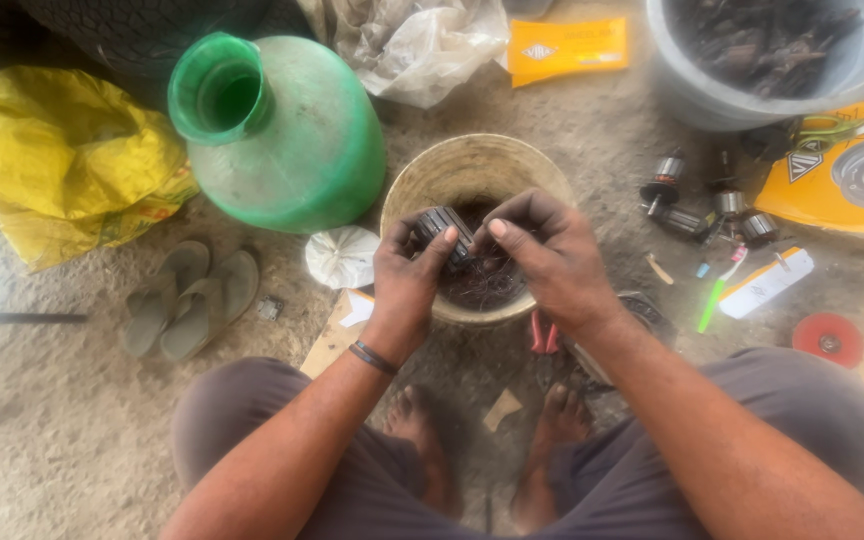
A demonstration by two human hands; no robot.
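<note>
Gripping a dark ribbed motor core (444, 232) at frame centre, above the beige bucket (422, 170), left hand (407, 280) fingers clamp it while right hand (544, 258) fingers pinch its end. It looks heavy, rigid metal, likely greasy; the ribbed sides seem the surest hold.

Grey tub (692, 90) cut off above.

We sit on the floor (72, 440) with a small bucket (422, 180) before our feet, tangled wire (487, 285) inside it. Our left hand (404, 275) and right hand (547, 255) meet over it, both on a motor armature (440, 228). Left of the bucket stands a large jug (292, 140), with sandals (187, 300) nearer us. More armatures (697, 205) lie to the right, a tub (752, 60) behind them.
</note>
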